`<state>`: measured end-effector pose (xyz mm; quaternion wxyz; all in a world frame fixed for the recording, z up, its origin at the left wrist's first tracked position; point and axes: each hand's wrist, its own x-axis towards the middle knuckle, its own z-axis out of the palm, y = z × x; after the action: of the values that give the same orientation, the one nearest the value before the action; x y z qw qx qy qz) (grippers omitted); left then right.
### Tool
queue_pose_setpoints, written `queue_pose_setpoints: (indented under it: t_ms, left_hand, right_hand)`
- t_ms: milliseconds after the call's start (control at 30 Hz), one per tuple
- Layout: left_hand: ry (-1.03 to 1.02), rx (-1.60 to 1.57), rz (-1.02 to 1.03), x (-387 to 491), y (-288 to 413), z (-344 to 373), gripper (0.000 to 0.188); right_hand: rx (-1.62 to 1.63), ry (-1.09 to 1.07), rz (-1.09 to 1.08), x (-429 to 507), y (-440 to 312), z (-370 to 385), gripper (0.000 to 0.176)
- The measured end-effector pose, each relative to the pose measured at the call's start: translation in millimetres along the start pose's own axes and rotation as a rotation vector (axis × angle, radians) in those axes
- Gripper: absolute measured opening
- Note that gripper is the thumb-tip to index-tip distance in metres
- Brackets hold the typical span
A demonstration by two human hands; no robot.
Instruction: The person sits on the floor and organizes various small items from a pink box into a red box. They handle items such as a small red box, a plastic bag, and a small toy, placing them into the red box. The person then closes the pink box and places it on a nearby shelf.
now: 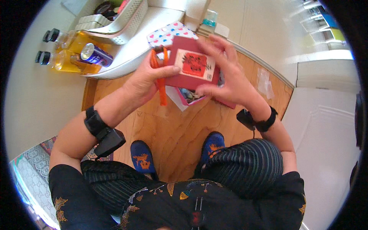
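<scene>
My left hand (pixel 145 76) grips the left side of a dark red box (pixel 171 79), its thumb on the upper face. A pale label with a red square and black writing sits on that face. An orange strip (pixel 162 95) hangs from the same hand. My right hand (pixel 230 69), slightly blurred, spans the box's right side, fingers at the top edge and thumb at the lower edge. Below it, partly hidden, is an open pink-edged box (pixel 184 99) with small mixed items inside. Part of a red flat piece (pixel 228 103) shows under my right hand.
A white curved shelf (pixel 155 21) carries a perforated white basket (pixel 126 36), a heart-patterned packet (pixel 164 33), bottles of amber liquid (pixel 67 61) and a drink can (pixel 97 55). Clear plastic (pixel 264 82) lies on the wooden floor (pixel 178 132) by the right wall. My slippered feet are below.
</scene>
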<state>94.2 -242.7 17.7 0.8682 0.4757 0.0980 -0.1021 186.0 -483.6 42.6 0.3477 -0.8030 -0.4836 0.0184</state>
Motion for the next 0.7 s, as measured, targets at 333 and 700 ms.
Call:
queue_pose_setpoints:
  t_ms: [333, 700]
  left_hand:
    - [-0.031, -0.007, 0.034, 1.5, 7.2, 10.9, 0.068]
    - [-0.009, -0.047, 0.025, 13.9, 7.3, 9.6, 0.055]
  right_hand:
    - [0.832, 0.050, 0.480, 0.1, 13.0, -5.2, 0.078]
    - [0.767, 0.179, 0.503, -6.6, 22.1, -9.8, 0.069]
